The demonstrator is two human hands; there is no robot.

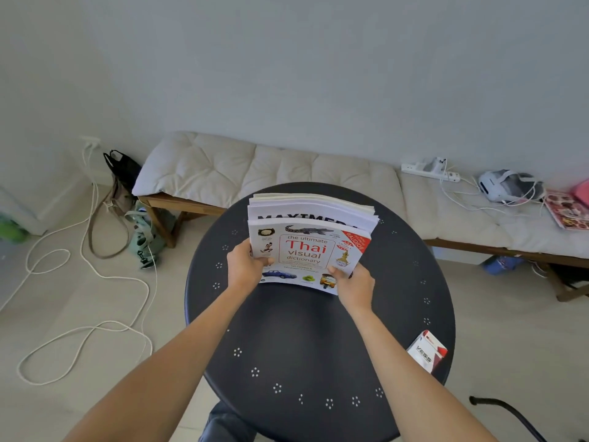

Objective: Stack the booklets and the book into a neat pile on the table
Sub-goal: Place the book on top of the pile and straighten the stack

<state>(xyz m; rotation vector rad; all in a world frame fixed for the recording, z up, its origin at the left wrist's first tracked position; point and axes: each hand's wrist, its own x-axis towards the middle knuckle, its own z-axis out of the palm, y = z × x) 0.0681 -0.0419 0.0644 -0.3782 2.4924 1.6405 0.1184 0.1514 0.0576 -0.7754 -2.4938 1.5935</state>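
A white book titled "the ultimate Thai visual dictionary" (307, 252) stands tilted towards me at the front of a bundle of white booklets (314, 207), their tops fanned behind it. The bundle is over the middle of the round black table (287, 339). My left hand (245, 266) grips the book's left edge with the thumb on the cover. My right hand (353, 283) grips its lower right corner the same way. Whether the bundle's lower edge touches the table is hidden by my hands.
A small red and white box (427, 350) lies near the table's right edge. Behind the table runs a cushioned bench (255, 167) carrying a power strip, a white headset (506, 185) and a magazine. Bags and looping white cables (86, 333) lie on the floor at left.
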